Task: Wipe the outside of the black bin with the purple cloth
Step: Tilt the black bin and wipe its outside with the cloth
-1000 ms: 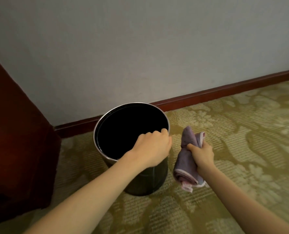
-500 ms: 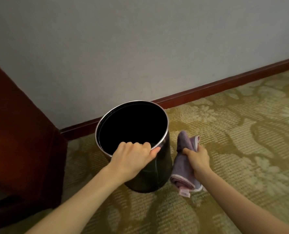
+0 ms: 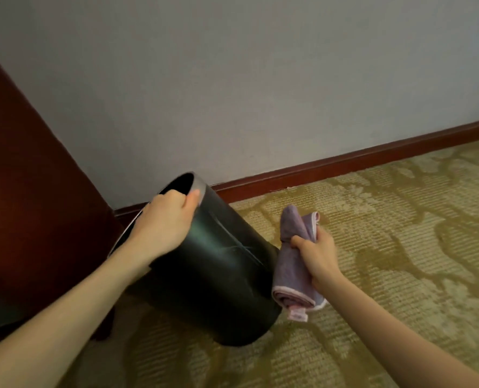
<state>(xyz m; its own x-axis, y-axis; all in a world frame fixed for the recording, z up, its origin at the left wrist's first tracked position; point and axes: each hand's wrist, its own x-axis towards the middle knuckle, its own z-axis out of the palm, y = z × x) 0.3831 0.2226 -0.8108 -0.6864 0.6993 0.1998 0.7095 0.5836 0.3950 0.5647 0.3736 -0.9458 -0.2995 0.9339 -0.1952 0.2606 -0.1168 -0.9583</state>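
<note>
The black bin (image 3: pixel 218 275) is tipped over to the left, its silver-rimmed mouth facing the dark cabinet and its base on the carpet. My left hand (image 3: pixel 164 219) grips the rim at the top, fingers inside the mouth. My right hand (image 3: pixel 316 256) holds the folded purple cloth (image 3: pixel 291 270) bunched in its fist, just right of the bin's side. The cloth's lower fold hangs beside the bin's wall; I cannot tell whether they touch.
A dark red-brown wooden cabinet (image 3: pixel 31 205) stands close on the left of the bin. A grey wall with a red-brown skirting board (image 3: pixel 345 161) runs behind. Patterned green-gold carpet (image 3: pixel 387 247) spreads to the right and front.
My left hand has tilted the bin from upright over to the left, toward the cabinet. My right hand with the cloth has stayed beside the bin's right side.
</note>
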